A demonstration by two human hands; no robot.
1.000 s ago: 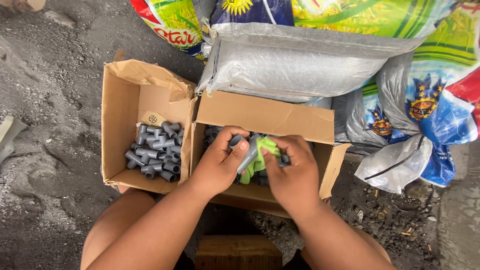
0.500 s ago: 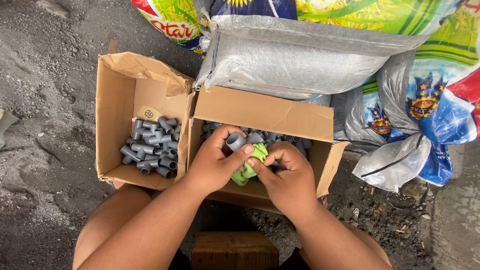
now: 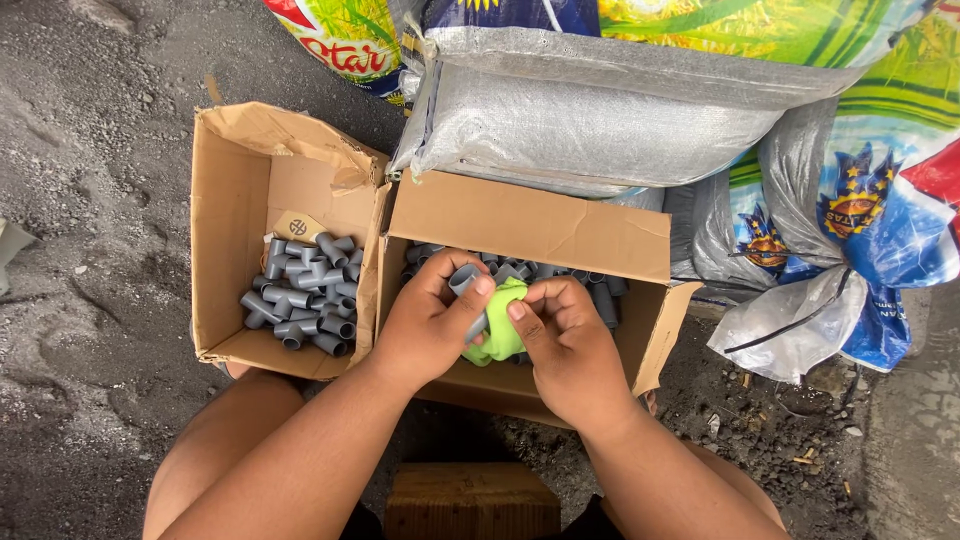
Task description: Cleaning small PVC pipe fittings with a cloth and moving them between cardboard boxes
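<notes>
At frame centre, over the right cardboard box [image 3: 530, 225], left hand [image 3: 425, 325] pinches a grey pipe elbow [image 3: 466, 282] while right hand [image 3: 565, 345] rubs it with a green cloth [image 3: 497, 325]; the thumb-and-finger grip looks shallow, so the rubbing could knock it into the loose fittings below.

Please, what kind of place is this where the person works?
Probably an outdoor or rough storage spot: bare grey gravelly ground, stacked woven plastic sacks, and open cardboard boxes of small grey plastic pipe fittings.

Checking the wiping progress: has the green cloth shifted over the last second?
Yes. The green cloth has bunched up more compactly between both hands, measured against the right cardboard box.
</notes>
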